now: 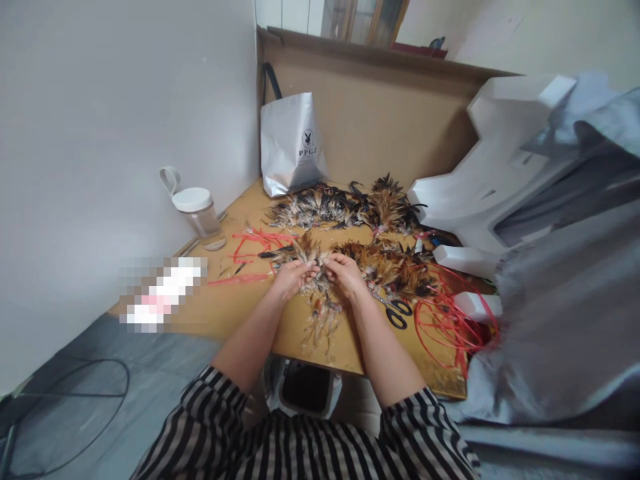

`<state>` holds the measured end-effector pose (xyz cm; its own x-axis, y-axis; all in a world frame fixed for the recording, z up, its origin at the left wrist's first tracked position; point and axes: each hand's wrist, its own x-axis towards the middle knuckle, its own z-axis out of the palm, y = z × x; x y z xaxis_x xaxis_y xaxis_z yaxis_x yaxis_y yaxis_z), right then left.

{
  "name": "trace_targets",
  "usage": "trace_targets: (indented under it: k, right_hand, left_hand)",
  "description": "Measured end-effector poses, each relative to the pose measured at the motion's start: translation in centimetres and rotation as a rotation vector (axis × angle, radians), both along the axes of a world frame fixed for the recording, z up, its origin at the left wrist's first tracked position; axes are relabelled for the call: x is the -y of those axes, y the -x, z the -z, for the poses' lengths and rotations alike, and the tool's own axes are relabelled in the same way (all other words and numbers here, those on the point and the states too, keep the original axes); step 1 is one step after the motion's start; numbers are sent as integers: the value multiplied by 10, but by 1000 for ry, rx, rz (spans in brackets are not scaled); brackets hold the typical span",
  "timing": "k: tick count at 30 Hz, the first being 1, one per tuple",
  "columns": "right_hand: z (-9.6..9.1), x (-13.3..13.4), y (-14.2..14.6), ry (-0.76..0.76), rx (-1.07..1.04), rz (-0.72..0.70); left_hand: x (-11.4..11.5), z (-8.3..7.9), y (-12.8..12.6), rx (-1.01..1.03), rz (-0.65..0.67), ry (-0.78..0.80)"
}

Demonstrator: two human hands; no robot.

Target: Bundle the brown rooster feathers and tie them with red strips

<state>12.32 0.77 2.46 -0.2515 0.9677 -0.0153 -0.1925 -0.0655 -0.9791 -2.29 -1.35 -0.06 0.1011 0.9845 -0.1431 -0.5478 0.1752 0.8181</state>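
Observation:
Both hands meet over the middle of the table, fingertips close together among brown and white feathers (310, 248). My left hand (293, 277) is pinched on some of these feathers. Facing it, my right hand (345, 272) also pinches feathers at their pale ends; how many each holds cannot be made out. Loose pale feathers (323, 317) lie just below the hands. A heap of golden-brown feathers (395, 267) spreads to the right of my right hand. Black-handled scissors (397, 312) rest near my right wrist, their blades partly hidden.
Dark and brown feathers (330, 207) line the back, before a silver bag (287, 143). Red plastic strips (257, 241) lie left, with a red tangle (450, 320) at right. A lidded jar (197, 210) stands by the wall. White foam (450, 190) and grey cloth (565, 300) bound the right.

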Motion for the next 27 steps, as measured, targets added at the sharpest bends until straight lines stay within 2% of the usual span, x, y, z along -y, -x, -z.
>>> trace_targets:
  k: [5, 12, 20, 27]
  right_hand:
    - [5, 5, 18, -58, 38, 107]
    - [15, 2, 17, -209, 172, 164]
    - [14, 3, 13, -169, 224, 197]
    - [16, 3, 14, -157, 143, 159]
  left_hand:
    - [1, 1, -1, 8, 40, -27]
    - [0, 3, -1, -54, 71, -51]
    - [0, 1, -4, -202, 53, -93]
    - [1, 1, -5, -268, 53, -120]
